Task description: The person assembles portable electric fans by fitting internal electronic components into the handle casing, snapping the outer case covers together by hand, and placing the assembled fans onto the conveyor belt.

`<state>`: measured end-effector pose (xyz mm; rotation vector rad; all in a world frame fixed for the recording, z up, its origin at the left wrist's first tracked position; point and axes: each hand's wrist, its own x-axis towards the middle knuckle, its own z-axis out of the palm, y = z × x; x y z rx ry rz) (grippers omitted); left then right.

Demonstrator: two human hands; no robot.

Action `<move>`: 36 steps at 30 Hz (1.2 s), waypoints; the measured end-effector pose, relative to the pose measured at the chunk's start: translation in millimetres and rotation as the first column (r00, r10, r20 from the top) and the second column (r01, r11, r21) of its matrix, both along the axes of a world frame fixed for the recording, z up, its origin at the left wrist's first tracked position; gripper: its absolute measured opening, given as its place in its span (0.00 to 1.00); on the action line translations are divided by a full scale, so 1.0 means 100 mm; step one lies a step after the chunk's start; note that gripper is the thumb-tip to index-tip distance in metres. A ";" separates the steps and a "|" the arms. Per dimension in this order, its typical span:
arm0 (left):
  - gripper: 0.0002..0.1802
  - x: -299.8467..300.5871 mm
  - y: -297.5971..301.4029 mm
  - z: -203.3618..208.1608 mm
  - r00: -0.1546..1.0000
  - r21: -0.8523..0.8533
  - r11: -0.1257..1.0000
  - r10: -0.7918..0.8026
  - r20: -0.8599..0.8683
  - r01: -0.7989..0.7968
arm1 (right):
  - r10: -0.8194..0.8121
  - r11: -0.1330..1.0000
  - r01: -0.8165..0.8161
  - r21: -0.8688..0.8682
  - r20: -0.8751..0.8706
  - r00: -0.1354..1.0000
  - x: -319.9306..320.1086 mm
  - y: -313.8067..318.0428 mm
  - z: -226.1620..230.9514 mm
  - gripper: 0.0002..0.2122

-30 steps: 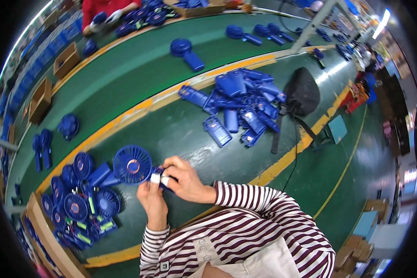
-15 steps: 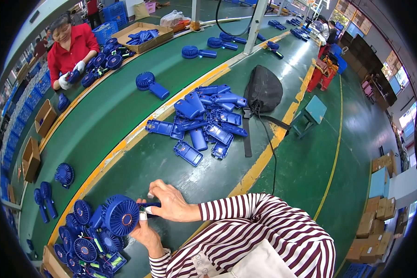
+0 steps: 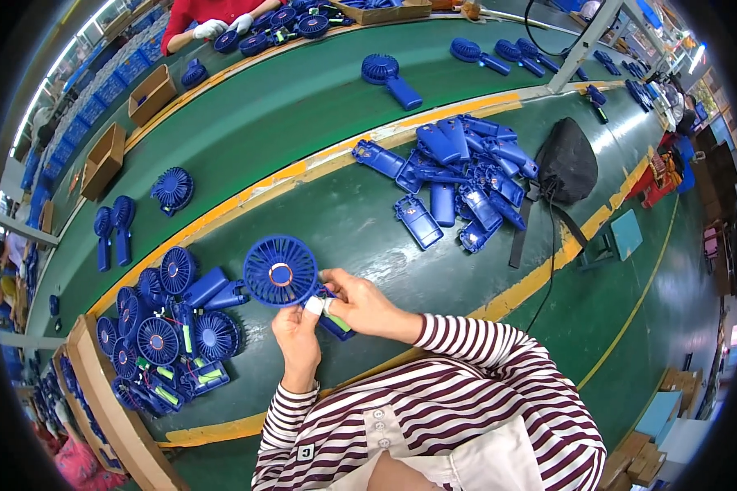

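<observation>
A blue handheld fan is held above the green bench, its round grille facing up. My left hand is closed on it where the handle meets the head, a white covering showing on one digit. Fingers of my right hand are bent around the handle, which lies open with a green battery showing. Part of the handle is hidden by my fingers. Left of my hands lies a heap of blue fans, some with green batteries and wires exposed. Beyond my right hand is a pile of blue handle covers.
A green conveyor belt carrying several fans runs beyond the yellow-edged bench. A cardboard box stands at the lower left. At the right lie a black bag with a strap and a blue stool. Across the belt sits a person in red sleeves and white gloves.
The view has swung left and down. The held fan has moved away from the heap, its handle now showing the green battery. My right hand's raised fingers have come down onto the handle.
</observation>
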<state>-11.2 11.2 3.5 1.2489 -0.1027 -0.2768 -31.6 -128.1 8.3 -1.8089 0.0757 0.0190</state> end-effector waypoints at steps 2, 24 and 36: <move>0.12 0.09 -0.01 0.04 0.987 -0.071 0.997 -0.013 -0.158 0.002 | 0.063 0.994 -0.055 0.091 -0.082 0.995 0.09 -0.16 0.03 0.25; 0.10 0.03 0.03 -0.11 0.764 -0.145 0.985 -0.160 -0.625 0.088 | 0.054 0.619 0.196 -0.760 0.290 0.955 0.79 -0.79 0.23 0.19; 0.14 -0.02 0.03 -0.05 0.791 -0.118 0.981 -0.192 -0.581 0.151 | -0.015 0.762 0.151 -0.630 0.216 0.976 -0.37 -0.46 0.03 0.18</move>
